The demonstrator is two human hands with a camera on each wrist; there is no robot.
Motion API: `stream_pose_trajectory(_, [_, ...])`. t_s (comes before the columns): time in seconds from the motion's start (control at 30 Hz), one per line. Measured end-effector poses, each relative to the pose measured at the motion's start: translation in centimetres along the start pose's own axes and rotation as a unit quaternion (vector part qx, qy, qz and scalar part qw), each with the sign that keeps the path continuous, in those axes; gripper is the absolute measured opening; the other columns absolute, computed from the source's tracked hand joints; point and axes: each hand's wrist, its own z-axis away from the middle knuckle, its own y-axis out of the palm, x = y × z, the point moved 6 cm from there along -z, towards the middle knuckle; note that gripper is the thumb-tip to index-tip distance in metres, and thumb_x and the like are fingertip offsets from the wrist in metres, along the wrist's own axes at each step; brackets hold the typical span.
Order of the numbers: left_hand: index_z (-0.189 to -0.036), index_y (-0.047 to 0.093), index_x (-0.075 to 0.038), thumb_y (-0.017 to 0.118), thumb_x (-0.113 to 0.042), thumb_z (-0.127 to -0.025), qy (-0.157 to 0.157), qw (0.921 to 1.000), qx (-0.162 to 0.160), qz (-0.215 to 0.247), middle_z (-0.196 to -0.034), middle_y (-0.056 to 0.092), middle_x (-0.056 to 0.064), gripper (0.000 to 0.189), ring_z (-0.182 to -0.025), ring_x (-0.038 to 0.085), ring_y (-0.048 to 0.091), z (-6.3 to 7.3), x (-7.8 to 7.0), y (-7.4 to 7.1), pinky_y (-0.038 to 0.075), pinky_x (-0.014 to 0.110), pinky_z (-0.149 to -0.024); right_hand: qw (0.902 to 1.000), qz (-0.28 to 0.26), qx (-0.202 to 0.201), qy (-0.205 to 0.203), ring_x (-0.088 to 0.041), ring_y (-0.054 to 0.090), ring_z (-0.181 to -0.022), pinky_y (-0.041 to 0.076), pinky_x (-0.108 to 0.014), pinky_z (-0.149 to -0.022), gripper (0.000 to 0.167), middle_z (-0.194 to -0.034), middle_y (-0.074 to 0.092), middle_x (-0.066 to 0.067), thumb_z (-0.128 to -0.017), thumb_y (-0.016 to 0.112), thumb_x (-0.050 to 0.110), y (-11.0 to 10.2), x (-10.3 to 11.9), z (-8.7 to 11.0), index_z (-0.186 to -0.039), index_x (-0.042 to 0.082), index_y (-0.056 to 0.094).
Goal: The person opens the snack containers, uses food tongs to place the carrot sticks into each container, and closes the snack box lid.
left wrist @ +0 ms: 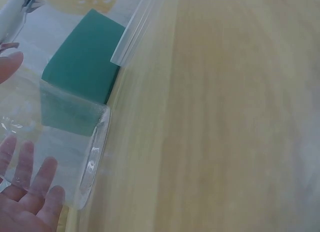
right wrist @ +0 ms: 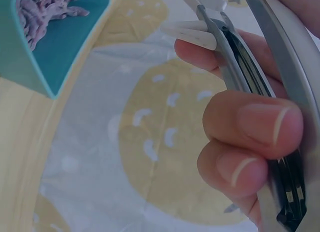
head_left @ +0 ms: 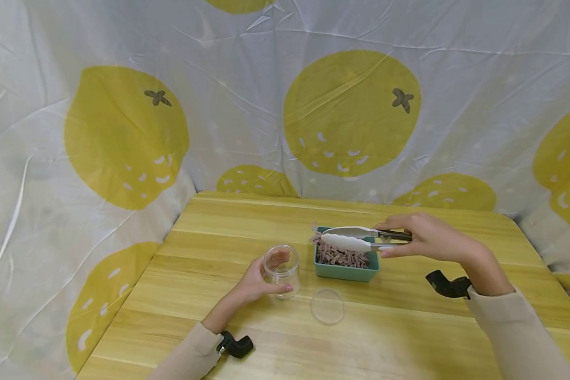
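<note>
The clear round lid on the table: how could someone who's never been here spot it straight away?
On the wooden table, find the green container of brownish shreds. On its near side, right of the jar held in the left hand, lies the clear round lid. It is flat and see-through, unlike the container, and no hand touches it, unlike the jar.

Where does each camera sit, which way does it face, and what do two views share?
Head: on the person's head, facing forward and down at the yellowish wooden table; the left hand, right hand and beige sleeves show.
Left wrist: on that wrist, facing the clear cylindrical jar and teal rectangular box; left fingers show.
Right wrist: on that wrist, facing the silver metal tongs; right fingers show.
Shared: head and right wrist both show purplish-brown shreds in the box.
</note>
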Motion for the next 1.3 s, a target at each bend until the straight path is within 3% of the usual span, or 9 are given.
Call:
stream_pose_trajectory(0.13, [-0.140, 0.051, -0.002, 0.088, -0.002, -0.073, 0.000, 1.0000, 0.000, 0.000, -0.138, 0.055, 0.021, 0.076, -0.130, 0.038, 0.050, 0.0, -0.1, 0.0, 0.032, 0.056, -0.113, 0.9998, -0.003, 0.011, -0.017, 0.000, 0.041, -0.054, 0.045, -0.027, -0.067, 0.056, -0.127, 0.066, -0.004, -0.089, 0.074, 0.043, -0.1, 1.0, -0.7, -0.133, 0.010, 0.065])
stream_pose_trajectory(0.27, [-0.141, 0.050, -0.001, 0.088, -0.004, -0.073, -0.004, 1.0000, 0.000, -0.008, -0.138, 0.055, 0.022, 0.078, -0.130, 0.036, 0.050, 0.0, 0.0, 0.0, 0.033, 0.054, -0.113, 0.9993, 0.006, 0.018, -0.033, -0.001, 0.055, -0.069, 0.050, -0.028, -0.072, 0.057, -0.125, 0.066, 0.000, -0.089, 0.073, 0.046, 0.0, 1.9, -1.5, -0.133, 0.012, 0.065])
stream_pose_trajectory(0.37, [-0.141, 0.049, 0.000, 0.088, -0.006, -0.074, 0.000, 1.0000, 0.003, -0.008, -0.139, 0.053, 0.023, 0.079, -0.131, 0.036, 0.049, 0.0, 0.1, 0.0, 0.033, 0.054, -0.113, 0.9987, 0.014, 0.018, -0.045, -0.006, 0.063, -0.091, 0.053, -0.033, -0.078, 0.056, -0.125, 0.066, 0.001, -0.089, 0.072, 0.047, 0.1, 2.6, -2.2, -0.132, 0.013, 0.065])
stream_pose_trajectory(0.5, [-0.142, 0.048, 0.000, 0.088, -0.004, -0.074, 0.000, 1.0000, 0.008, 0.000, -0.140, 0.051, 0.026, 0.078, -0.132, 0.040, 0.047, -0.1, 0.1, 0.0, 0.032, 0.054, -0.114, 0.9979, 0.018, 0.031, -0.053, -0.008, 0.064, -0.097, 0.053, -0.038, -0.083, 0.056, -0.129, 0.065, 0.000, -0.089, 0.071, 0.048, 0.4, 3.4, -3.1, -0.133, 0.015, 0.065])
stream_pose_trajectory(0.6, [-0.142, 0.049, -0.003, 0.087, -0.003, -0.075, -0.007, 1.0000, 0.005, -0.003, -0.140, 0.053, 0.024, 0.077, -0.132, 0.039, 0.048, -0.1, 0.2, 0.0, 0.030, 0.057, -0.114, 0.9968, 0.024, 0.044, -0.062, -0.009, 0.064, -0.096, 0.053, -0.040, -0.086, 0.056, -0.130, 0.065, 0.000, -0.090, 0.071, 0.048, 0.7, 4.1, -3.8, -0.134, 0.014, 0.064])
stream_pose_trajectory(0.8, [-0.145, 0.048, -0.007, 0.088, -0.005, -0.075, -0.003, 0.9999, 0.004, -0.014, -0.137, 0.059, 0.016, 0.081, -0.131, 0.040, 0.049, 0.0, 0.2, -0.1, 0.028, 0.058, -0.114, 0.9935, 0.058, 0.067, -0.072, -0.023, 0.062, -0.116, 0.052, -0.047, -0.094, 0.059, -0.130, 0.064, -0.004, -0.089, 0.071, 0.050, 1.4, 5.2, -5.2, -0.133, 0.010, 0.065])
stream_pose_trajectory(1.07, [-0.146, 0.050, -0.016, 0.089, -0.010, -0.074, -0.001, 0.9997, 0.001, -0.025, -0.137, 0.060, 0.002, 0.081, -0.128, 0.025, 0.053, 0.1, 0.0, -0.2, 0.026, 0.059, -0.114, 0.9863, 0.092, 0.094, -0.100, -0.022, 0.065, -0.108, 0.055, -0.044, -0.087, 0.054, -0.122, 0.068, -0.004, -0.087, 0.075, 0.045, 1.7, 6.9, -6.8, -0.126, 0.008, 0.069])
stream_pose_trajectory(1.3, [-0.141, 0.053, -0.015, 0.088, -0.007, -0.074, -0.005, 0.9999, 0.004, -0.013, -0.139, 0.058, 0.003, 0.077, -0.128, 0.026, 0.052, 0.1, -0.1, -0.1, 0.030, 0.057, -0.112, 0.9847, 0.105, 0.105, -0.091, -0.017, 0.067, -0.100, 0.056, -0.038, -0.081, 0.053, -0.119, 0.069, -0.001, -0.084, 0.080, 0.043, 1.3, 7.9, -7.6, -0.124, 0.009, 0.070])
